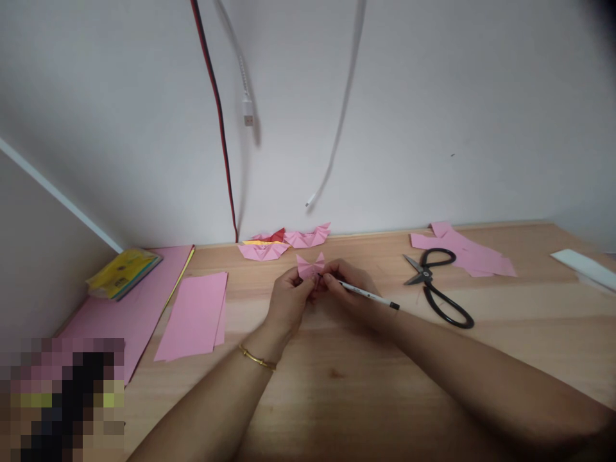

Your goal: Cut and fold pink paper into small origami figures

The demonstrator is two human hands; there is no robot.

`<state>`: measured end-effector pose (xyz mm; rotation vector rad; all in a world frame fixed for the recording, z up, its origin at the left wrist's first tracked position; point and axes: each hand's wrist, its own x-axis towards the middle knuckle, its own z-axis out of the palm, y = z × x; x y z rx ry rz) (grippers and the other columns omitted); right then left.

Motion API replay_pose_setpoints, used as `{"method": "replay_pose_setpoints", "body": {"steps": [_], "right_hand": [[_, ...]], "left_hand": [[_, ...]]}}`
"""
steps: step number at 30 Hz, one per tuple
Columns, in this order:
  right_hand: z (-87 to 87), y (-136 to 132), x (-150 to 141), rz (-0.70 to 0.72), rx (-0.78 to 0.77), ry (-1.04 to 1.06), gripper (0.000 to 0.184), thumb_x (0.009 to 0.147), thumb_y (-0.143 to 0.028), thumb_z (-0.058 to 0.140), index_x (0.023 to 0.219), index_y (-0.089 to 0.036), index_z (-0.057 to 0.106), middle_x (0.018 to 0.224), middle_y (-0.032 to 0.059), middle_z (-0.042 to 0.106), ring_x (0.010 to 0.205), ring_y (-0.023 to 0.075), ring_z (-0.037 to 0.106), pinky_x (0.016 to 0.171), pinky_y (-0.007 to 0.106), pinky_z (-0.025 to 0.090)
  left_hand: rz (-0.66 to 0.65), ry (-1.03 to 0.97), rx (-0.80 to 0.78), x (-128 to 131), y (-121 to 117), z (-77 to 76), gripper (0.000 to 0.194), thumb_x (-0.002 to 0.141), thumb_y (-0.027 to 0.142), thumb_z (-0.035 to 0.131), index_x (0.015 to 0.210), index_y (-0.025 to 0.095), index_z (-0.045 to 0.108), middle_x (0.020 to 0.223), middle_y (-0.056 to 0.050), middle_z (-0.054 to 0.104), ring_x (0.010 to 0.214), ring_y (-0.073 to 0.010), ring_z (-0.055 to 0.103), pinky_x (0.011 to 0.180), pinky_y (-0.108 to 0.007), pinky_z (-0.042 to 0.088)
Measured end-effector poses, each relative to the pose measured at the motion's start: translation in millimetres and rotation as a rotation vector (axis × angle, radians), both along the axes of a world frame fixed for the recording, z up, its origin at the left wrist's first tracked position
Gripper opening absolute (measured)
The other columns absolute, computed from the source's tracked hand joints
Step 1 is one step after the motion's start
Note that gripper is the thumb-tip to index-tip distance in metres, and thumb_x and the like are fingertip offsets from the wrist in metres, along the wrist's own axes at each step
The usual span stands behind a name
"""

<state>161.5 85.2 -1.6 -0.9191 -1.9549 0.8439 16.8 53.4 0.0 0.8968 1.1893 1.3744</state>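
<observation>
Forearms (216, 391) extend to the hands (287, 299), folded pink paper (310, 266) between them.

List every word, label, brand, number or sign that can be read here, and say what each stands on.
No text can be read with certainty.
White pen in the right hand: small dark print on the barrel, too small to read.
Yellow packet at the left: dark print on its face, too blurred to read.

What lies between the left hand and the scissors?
The head view shows the right hand between the left hand and scissors, holding a white pen; past the hand is bare tabletop.
</observation>
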Motion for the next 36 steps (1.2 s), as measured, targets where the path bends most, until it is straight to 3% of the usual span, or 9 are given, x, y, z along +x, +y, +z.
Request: {"method": "replay_pose_setpoints", "body": {"steps": [18, 22, 24, 27, 30, 33, 36], "right_hand": [[-0.5, 1, 1, -0.032, 0.019, 0.020, 0.010, 0.087, -0.024, 0.047, 0.094, -0.020, 0.054, 0.078, 0.0014, 0.065, 0.071, 0.0126, 0.061, 0.064, 0.024, 0.047], [-3.6, 10, 3, -0.101, 0.188, -0.006, 0.006, 0.085, -0.019, 0.050, 0.088, -0.020, 0.055, 0.081, 0.0047, 0.061, 0.077, 0.0162, 0.058, 0.069, 0.028, 0.047], [-4.1, 12, 5, -0.064, 0.237, -0.107, 0.013, 0.084, -0.014, 0.047, 0.088, -0.020, 0.058, 0.087, 0.0056, 0.058, 0.083, 0.0173, 0.057, 0.073, 0.030, 0.047], [-2.9, 6, 6, 0.100, 0.241, -0.292, 0.022, 0.085, -0.011, 0.046, 0.097, -0.022, 0.060, 0.094, 0.0054, 0.057, 0.089, 0.0181, 0.054, 0.079, 0.032, 0.045], [-2.6, 0, 4, 0.192, 0.294, -0.361, 0.028, 0.083, -0.007, 0.045, 0.101, -0.023, 0.061, 0.093, 0.0059, 0.056, 0.090, 0.0190, 0.051, 0.079, 0.032, 0.043], [-5.8, 2, 3, 0.116, 0.211, -0.250, 0.022, 0.082, -0.008, 0.045, 0.096, -0.019, 0.058, 0.091, 0.0067, 0.057, 0.086, 0.0183, 0.052, 0.077, 0.032, 0.043], [-8.0, 10, 3, -0.049, -0.003, -0.057, 0.014, 0.085, -0.020, 0.048, 0.099, -0.017, 0.053, 0.086, 0.0058, 0.057, 0.077, 0.0167, 0.054, 0.071, 0.030, 0.045]], "left_hand": [[0.013, -0.034, -0.004, 0, 0, -0.4, 0.017, 0.066, 0.028, 0.069, 0.073, 0.013, 0.064, 0.056, 0.003, 0.055, 0.050, -0.0076, 0.046, 0.046, -0.019, 0.035], [0.040, -0.112, -0.009, -3, 4, -2.7, 0.017, 0.066, 0.026, 0.069, 0.076, 0.013, 0.062, 0.055, 0.004, 0.054, 0.049, -0.0079, 0.047, 0.046, -0.020, 0.037], [0.059, -0.139, -0.004, -7, 6, -3.6, 0.017, 0.066, 0.024, 0.069, 0.075, 0.014, 0.061, 0.054, 0.004, 0.053, 0.048, -0.0076, 0.047, 0.045, -0.019, 0.036], [0.090, -0.165, 0.009, -13, 9, -3.8, 0.015, 0.066, 0.022, 0.069, 0.071, 0.014, 0.058, 0.053, 0.005, 0.052, 0.047, -0.0069, 0.046, 0.045, -0.019, 0.035], [0.076, -0.192, 0.019, -16, 11, -4.3, 0.015, 0.065, 0.021, 0.070, 0.070, 0.015, 0.057, 0.054, 0.005, 0.052, 0.047, -0.0067, 0.047, 0.045, -0.019, 0.036], [0.042, -0.175, 0.030, -16, 11, -6.6, 0.016, 0.066, 0.024, 0.070, 0.074, 0.014, 0.060, 0.056, 0.005, 0.053, 0.048, -0.0068, 0.047, 0.047, -0.020, 0.037], [0.005, -0.126, 0.029, -15, 10, -8.9, 0.018, 0.067, 0.026, 0.070, 0.077, 0.014, 0.061, 0.056, 0.004, 0.053, 0.048, -0.0073, 0.048, 0.047, -0.020, 0.037]]}}
